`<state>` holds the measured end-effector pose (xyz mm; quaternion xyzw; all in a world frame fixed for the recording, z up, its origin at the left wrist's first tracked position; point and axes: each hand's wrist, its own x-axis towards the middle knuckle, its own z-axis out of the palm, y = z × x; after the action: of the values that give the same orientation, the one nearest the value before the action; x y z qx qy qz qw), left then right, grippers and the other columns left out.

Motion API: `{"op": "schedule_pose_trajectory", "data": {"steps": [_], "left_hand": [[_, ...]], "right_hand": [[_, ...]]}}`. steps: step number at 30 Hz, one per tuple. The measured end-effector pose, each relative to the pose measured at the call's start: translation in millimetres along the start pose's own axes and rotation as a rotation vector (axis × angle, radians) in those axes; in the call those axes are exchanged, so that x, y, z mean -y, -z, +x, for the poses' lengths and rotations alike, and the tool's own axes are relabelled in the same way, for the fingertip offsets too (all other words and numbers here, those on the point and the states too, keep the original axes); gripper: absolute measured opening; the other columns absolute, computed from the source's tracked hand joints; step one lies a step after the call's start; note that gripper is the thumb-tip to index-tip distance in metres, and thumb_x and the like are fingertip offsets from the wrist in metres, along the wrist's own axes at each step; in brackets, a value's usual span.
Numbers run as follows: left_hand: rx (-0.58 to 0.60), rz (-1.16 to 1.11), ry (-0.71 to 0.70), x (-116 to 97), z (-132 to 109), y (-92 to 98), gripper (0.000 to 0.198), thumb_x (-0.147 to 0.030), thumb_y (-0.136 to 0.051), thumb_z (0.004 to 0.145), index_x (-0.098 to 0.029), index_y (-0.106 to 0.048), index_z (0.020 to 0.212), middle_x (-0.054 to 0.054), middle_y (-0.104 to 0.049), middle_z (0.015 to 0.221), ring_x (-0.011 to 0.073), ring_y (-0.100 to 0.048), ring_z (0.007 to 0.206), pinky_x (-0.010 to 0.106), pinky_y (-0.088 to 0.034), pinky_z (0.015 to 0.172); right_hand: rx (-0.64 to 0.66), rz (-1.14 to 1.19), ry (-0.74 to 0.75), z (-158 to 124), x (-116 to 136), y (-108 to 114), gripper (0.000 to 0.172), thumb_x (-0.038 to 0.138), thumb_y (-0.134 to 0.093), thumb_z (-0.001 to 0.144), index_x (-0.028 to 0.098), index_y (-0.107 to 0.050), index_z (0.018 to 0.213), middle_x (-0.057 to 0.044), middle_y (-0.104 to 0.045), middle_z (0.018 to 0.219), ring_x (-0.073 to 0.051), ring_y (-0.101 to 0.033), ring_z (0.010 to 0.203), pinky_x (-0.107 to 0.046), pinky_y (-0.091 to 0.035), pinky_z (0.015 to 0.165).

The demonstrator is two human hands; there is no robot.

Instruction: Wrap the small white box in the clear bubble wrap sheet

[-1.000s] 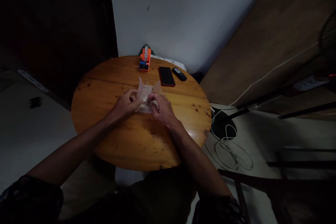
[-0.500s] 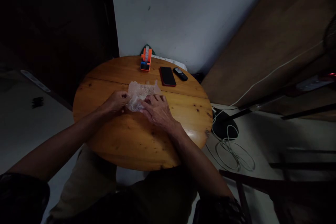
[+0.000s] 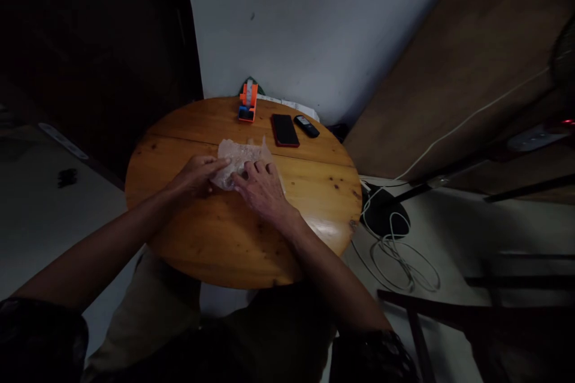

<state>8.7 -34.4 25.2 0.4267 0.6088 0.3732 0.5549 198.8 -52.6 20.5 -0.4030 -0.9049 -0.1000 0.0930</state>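
A crumpled clear plastic bag (image 3: pixel 240 154) lies near the middle of a round wooden table (image 3: pixel 314 191). My left hand (image 3: pixel 195 175) rests on the bag's left edge, fingers stretched toward it and pressing it down. My right hand (image 3: pixel 260 187) lies flat on the bag's right part with its fingers spread, covering the near side of the plastic.
At the table's far edge stand an orange tape dispenser (image 3: pixel 248 103), a dark phone with a red rim (image 3: pixel 285 130) and a small black handset (image 3: pixel 306 125). A white wall rises behind. On the floor to the right lie a coiled white cable (image 3: pixel 395 257) and dark furniture legs.
The bag, held up between both pinching hands a second ago, has been laid flat on the table. Both hands have opened and now press on it.
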Motion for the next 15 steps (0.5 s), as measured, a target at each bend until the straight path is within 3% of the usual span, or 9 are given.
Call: {"op": "schedule_pose_trajectory", "data": {"steps": [3, 6, 12, 15], "left_hand": [[-0.106, 0.099, -0.021, -3.2, -5.4, -3.5, 0.018, -0.026, -0.075, 0.07, -0.019, -0.059, 0.074, -0.004, -0.057, 0.052, 0.0089, -0.045, 0.034, 0.019, -0.032, 0.034], [-0.133, 0.063, -0.008, -6.7, -6.3, -9.7, 0.015, -0.02, -0.072, 0.069, -0.019, -0.058, 0.073, -0.005, -0.056, 0.05, 0.0089, -0.045, 0.034, 0.019, -0.033, 0.035], [-0.066, -0.083, -0.056, -13.3, -0.4, -23.8, 0.013, -0.015, -0.069, 0.067, -0.017, -0.056, 0.069, -0.004, -0.057, 0.053, 0.0093, -0.051, 0.042, 0.019, -0.039, 0.039], [0.041, -0.105, -0.053, -16.0, 0.5, -26.6, 0.01, -0.017, -0.067, 0.068, -0.016, -0.057, 0.069, -0.002, -0.057, 0.054, 0.0098, -0.051, 0.042, 0.021, -0.041, 0.041]], "right_hand": [[0.001, -0.016, 0.01, -0.2, -1.3, -0.6, 0.029, 0.031, -0.045, 0.103, 0.025, -0.065, 0.122, -0.014, -0.061, 0.121, -0.031, -0.049, 0.108, -0.046, -0.035, 0.089], [-0.002, -0.031, 0.02, -0.3, -1.3, -0.1, 0.029, 0.03, -0.044, 0.103, 0.025, -0.065, 0.123, -0.014, -0.061, 0.121, -0.031, -0.049, 0.108, -0.045, -0.035, 0.088], [-0.017, 0.06, 0.013, -4.0, -5.1, 8.3, 0.039, 0.023, -0.048, 0.097, 0.02, -0.056, 0.135, -0.015, -0.065, 0.121, -0.03, -0.053, 0.105, -0.045, -0.033, 0.091], [-0.044, 0.199, -0.025, -6.2, -12.3, 11.0, 0.037, 0.016, -0.046, 0.093, 0.014, -0.058, 0.128, -0.014, -0.07, 0.114, -0.029, -0.057, 0.102, -0.043, -0.033, 0.093]]}}
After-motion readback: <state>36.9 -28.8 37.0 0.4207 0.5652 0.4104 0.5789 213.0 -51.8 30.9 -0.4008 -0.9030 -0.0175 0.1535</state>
